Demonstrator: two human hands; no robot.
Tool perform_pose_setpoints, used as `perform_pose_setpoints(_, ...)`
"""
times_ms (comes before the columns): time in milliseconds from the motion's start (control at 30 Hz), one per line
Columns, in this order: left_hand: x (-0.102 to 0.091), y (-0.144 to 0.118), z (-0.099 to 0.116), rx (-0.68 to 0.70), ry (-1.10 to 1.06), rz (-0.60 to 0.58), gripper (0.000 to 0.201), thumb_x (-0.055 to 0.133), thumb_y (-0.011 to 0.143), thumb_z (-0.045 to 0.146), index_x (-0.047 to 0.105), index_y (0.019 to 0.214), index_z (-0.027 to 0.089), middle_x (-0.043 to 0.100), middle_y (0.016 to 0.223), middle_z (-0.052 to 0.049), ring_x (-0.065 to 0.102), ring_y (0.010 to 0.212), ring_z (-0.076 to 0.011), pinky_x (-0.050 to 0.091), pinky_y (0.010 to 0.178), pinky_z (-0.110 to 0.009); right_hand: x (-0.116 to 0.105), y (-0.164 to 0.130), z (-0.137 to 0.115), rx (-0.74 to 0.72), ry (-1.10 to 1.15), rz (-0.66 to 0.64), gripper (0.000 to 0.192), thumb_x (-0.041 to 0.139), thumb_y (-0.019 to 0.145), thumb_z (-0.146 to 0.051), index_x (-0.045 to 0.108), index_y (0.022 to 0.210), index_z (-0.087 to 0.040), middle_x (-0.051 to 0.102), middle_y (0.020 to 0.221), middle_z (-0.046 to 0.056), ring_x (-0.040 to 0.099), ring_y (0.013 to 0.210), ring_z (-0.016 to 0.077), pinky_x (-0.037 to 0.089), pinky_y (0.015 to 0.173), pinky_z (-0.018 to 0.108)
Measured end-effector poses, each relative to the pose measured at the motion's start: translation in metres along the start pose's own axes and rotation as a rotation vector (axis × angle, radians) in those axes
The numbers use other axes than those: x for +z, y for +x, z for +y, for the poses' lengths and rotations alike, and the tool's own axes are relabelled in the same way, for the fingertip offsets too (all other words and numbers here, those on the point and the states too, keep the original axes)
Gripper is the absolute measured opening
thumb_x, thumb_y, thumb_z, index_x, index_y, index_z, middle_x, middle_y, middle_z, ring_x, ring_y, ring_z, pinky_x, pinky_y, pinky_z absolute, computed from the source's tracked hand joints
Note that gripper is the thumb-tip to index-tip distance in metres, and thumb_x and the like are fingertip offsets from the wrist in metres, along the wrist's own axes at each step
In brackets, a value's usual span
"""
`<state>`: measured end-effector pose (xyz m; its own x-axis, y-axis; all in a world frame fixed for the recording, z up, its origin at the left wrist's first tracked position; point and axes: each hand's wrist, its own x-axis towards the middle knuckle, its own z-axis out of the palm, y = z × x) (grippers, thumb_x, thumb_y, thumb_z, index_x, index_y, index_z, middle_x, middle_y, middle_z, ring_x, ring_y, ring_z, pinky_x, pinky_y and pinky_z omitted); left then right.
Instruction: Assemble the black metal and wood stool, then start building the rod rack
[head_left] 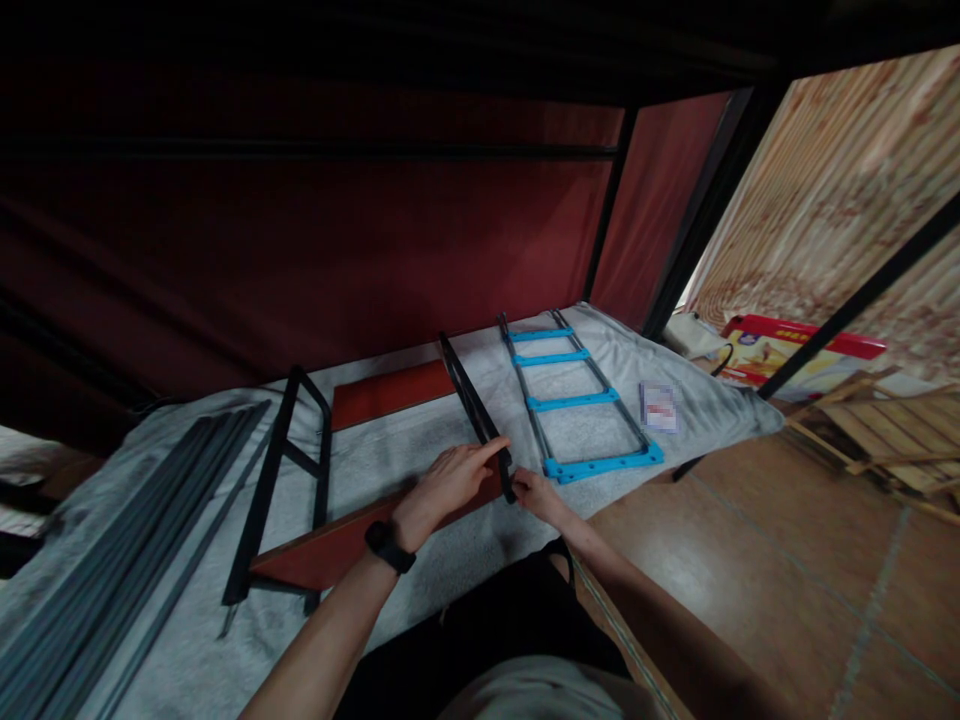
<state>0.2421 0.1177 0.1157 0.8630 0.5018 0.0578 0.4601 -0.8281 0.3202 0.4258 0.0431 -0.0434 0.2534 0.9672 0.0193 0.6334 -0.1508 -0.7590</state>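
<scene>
A black metal side frame (474,400) stands at the right end of two reddish-brown boards. My left hand (450,478) lies over the near board (330,545), its fingers reaching onto the frame and holding it near its front end. At that front end my right hand (535,496) is closed in a pinch against the outer side of the frame; whatever is between its fingertips is too small to make out. The far board (390,392) runs parallel behind. A second black side frame (262,490) stands at the boards' left end.
Several long grey tubes (142,540) lie at the left on the grey cloth (442,570). A blue-runged rack (574,400) and a small packet (660,408) lie to the right. Dark red panels stand behind. A wooden folding piece (892,430) and a red-yellow box (802,350) are at far right.
</scene>
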Motion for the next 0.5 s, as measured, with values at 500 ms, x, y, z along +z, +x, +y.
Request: perform_pose_setpoints(500, -0.0042, 0.0031, -0.0016, -0.008, -0.042, -0.011, 0.06, 0.054, 0.094, 0.018, 0.045, 0.151, 0.032, 0.07, 0.131, -0.007, 0.068, 0.114, -0.026, 0.053, 0.101, -0.041, -0.0016, 0.0023, -0.0099, 0.102, -0.118, -0.087, 0.019, 0.045, 0.094, -0.011, 0.062, 0.088, -0.017, 0.07, 0.08, 0.006, 0.068, 0.076, 0.0171, 0.047, 0.066, 0.024)
